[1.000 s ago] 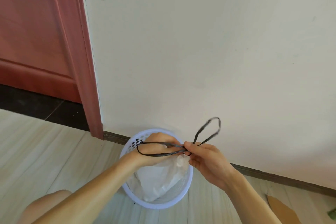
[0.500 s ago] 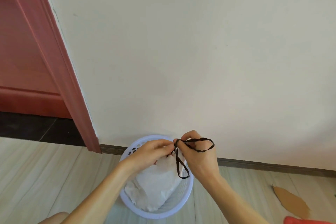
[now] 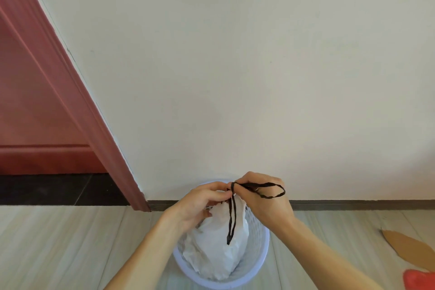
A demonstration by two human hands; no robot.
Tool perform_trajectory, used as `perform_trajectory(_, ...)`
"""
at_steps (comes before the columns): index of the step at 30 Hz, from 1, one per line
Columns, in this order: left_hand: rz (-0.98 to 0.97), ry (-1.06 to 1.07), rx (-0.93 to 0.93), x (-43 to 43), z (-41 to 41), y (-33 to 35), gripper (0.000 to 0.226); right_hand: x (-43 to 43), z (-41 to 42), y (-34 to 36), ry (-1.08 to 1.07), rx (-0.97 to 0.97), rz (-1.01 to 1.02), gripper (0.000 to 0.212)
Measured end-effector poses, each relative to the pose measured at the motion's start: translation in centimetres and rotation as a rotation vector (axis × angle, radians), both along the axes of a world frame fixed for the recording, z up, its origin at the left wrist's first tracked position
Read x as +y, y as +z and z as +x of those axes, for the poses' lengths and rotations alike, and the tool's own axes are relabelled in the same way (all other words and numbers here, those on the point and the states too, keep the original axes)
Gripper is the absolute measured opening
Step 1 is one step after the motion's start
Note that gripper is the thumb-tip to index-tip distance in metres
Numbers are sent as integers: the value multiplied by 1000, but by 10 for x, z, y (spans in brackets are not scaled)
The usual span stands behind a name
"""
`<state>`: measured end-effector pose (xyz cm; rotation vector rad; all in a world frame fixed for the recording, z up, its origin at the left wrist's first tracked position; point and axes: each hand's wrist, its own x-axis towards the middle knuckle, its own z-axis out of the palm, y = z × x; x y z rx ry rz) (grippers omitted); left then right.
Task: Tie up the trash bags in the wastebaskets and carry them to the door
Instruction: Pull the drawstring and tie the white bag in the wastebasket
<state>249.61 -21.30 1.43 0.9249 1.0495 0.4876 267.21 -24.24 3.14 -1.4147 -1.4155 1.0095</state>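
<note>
— Two hands are met above the basket. How are they held?
— The left hand (image 3: pixel 200 205) is curled, and its fingertips are pinched on the black drawstring (image 3: pixel 232 187) at the knot. The right hand (image 3: pixel 266 205) is curled as well. Its thumb and forefinger are pinched on the same string from the other side, so that the fingertips of both hands are nearly touching.
— And how is the string laid?
— One loop is stretched sideways across the back of the right hand. A second loop is hung straight down over the front of the bag. Whether the knot is drawn tight cannot be told.
— Where is the bag found?
— The white trash bag (image 3: pixel 219 249) is set inside the wastebasket (image 3: pixel 264 249), with its gathered top raised above the rim, just under the two hands. The pale lavender basket is stood on the wooden floor (image 3: pixel 70 242), close against the wall (image 3: pixel 235 77) and its dark baseboard (image 3: pixel 353 205).
— What is seen farther out?
— A red door frame (image 3: pixel 75 101) is seen at the left, with dark flooring (image 3: pixel 47 188) beyond it. At the right a piece of brown cardboard (image 3: pixel 409 249) is laid on the floor. Beside it, at the corner, part of a red thing (image 3: pixel 421 280) is shown, and what it is cannot be told.
</note>
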Motion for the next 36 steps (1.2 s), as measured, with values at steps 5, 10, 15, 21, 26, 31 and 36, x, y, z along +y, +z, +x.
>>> perform_trajectory(5,120,54,78,-4,1,2,13,1,1,5,4,60,-113,7)
perform_trajectory(10,892,198,694,1,-4,9,9,-1,-3,9,25,-11,-142,15)
perform_trajectory(15,1517,-52,1151,12,-30,4,29,-1,1,11,14,-87,-127,22)
perform_trajectory(21,1794,-164,1341,16,-63,3,40,-3,11,13,60,-237,-142,28)
perform_trajectory(26,1689,-504,1459,6,-112,-20,31,-2,36,0,-20,-130,-377,22)
perform_trajectory(31,1267,-409,1414,-10,-117,-31,36,-8,29,-18,49,-158,-575,21)
perform_trajectory(36,1052,234,1185,-12,-88,-13,24,2,26,0,-95,129,-518,22)
